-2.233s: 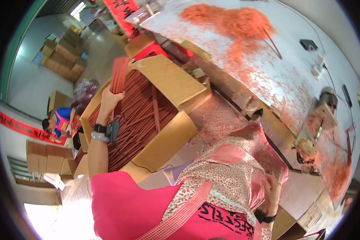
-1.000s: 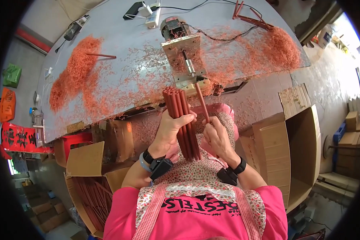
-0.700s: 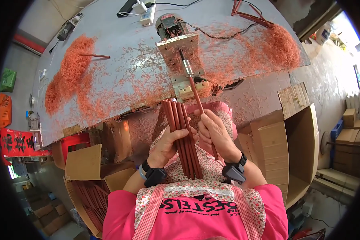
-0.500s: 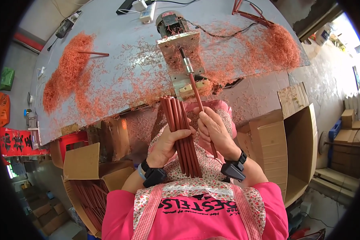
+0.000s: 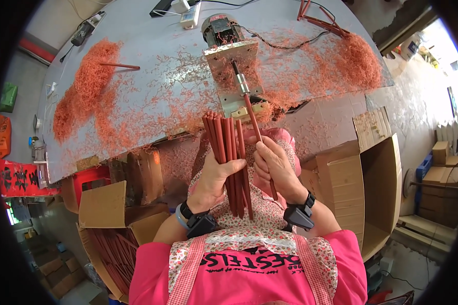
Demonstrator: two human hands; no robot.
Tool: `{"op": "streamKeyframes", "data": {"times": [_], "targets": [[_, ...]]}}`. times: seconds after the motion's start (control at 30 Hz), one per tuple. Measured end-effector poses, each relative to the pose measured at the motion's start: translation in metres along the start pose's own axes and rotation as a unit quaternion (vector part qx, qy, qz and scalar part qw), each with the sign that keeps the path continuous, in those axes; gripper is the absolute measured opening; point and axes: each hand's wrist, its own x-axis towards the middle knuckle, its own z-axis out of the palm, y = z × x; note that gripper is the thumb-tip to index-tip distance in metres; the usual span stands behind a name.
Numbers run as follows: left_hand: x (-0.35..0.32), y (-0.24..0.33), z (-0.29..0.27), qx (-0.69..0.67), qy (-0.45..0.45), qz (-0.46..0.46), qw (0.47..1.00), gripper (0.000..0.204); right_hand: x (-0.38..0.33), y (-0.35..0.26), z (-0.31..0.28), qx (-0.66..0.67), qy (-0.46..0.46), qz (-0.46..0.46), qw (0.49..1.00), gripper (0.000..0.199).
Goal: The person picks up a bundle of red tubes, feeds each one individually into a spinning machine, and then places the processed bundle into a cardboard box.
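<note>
My left hand (image 5: 218,175) is closed round a bundle of reddish-brown rods (image 5: 224,142), held over my lap with their far ends toward the table. One rod at the bundle's right side stands a little apart from the others. My right hand (image 5: 275,165) grips a single rod (image 5: 254,119) of the same colour. Its far end meets the metal collar (image 5: 243,84) on the shaft of an electric motor (image 5: 222,30); whether it sits inside cannot be made out. Under the collar, a metal bracket with a wooden block (image 5: 252,111) sits at the table's edge.
Piles of curly orange shavings (image 5: 94,76) lie on the grey table (image 5: 152,30), with more at the right (image 5: 359,61). An open carton of rods (image 5: 112,254) stands at my lower left. Another open carton (image 5: 341,188) is at my right. A power strip (image 5: 190,16) lies at the back.
The bundle in my left hand has shifted slightly toward the table, and one rod has separated from its right side. My right hand and its rod stay nearly in place.
</note>
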Motion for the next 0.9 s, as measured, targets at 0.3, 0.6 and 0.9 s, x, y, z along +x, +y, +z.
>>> {"op": "streamKeyframes", "data": {"times": [0.3, 0.6, 0.9], "targets": [[0.024, -0.012, 0.009, -0.026, 0.023, 0.045, 0.998, 0.033, -0.023, 0.035, -0.005, -0.393, 0.118, -0.171, 0.896, 0.021], [-0.002, -0.022, -0.001, -0.058, -0.033, -0.08, 0.995, 0.034, -0.005, 0.009, -0.004, -0.177, 0.056, -0.076, 0.98, 0.026], [-0.014, -0.02, -0.007, -0.055, -0.031, -0.072, 0.995, 0.039, -0.023, 0.013, -0.008, -0.168, 0.028, -0.054, 0.984, 0.027]]}}
